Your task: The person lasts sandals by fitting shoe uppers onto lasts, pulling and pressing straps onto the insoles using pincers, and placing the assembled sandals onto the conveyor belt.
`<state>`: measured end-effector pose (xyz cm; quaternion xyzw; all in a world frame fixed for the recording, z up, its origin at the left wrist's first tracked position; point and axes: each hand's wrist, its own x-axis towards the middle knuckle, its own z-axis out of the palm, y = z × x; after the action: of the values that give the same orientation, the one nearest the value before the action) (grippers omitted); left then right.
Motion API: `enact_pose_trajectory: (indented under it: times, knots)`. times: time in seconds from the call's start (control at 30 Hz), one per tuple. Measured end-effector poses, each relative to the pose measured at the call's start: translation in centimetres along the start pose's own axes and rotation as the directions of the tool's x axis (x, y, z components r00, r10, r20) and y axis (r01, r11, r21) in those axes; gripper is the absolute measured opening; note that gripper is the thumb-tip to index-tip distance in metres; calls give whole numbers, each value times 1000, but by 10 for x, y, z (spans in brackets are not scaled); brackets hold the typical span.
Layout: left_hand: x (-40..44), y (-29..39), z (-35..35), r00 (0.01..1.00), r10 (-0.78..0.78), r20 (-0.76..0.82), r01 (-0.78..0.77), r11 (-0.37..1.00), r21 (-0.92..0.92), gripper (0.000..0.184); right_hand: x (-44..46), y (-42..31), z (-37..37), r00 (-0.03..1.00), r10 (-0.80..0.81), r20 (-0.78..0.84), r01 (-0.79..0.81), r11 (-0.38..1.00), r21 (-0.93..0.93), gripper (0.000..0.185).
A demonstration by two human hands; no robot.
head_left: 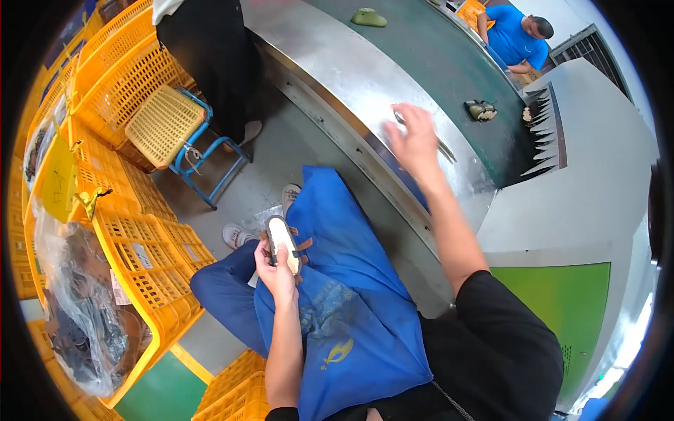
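Observation:
My left hand is closed around a sandal or shoe piece with brown straps, its cream-coloured sole facing up, above my lap. A blue apron covers my lap beneath it. Over the metal edge of the conveyor, my right hand is blurred by motion. Beside and partly under that hand lies a thin metal tool; whether the fingers grip it is unclear.
On the green conveyor belt sit an olive shoe and a strapped sandal. Pointed strips hang at the machine opening. Yellow crates and a blue-framed stool stand left. A person in blue works across.

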<state>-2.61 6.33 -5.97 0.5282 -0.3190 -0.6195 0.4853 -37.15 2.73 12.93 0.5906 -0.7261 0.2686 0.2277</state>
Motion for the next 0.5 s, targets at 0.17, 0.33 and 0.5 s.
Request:
enact_pose_trajectory:
  times: [0.17, 0.33, 0.5]
  knots:
    - [-8, 40, 6, 992, -122, 35, 122, 993, 4, 45, -11, 37, -1, 925, 310, 222, -247, 931, -270, 42]
    - [-11, 55, 7, 987, -143, 79, 145, 989, -27, 48, -11, 40, 8, 925, 299, 236, -251, 944, -213, 32]
    - [0, 12, -1, 996, 68, 61, -72, 996, 61, 48, 10, 55, -15, 556, 507, 658, -815, 177, 552, 25]
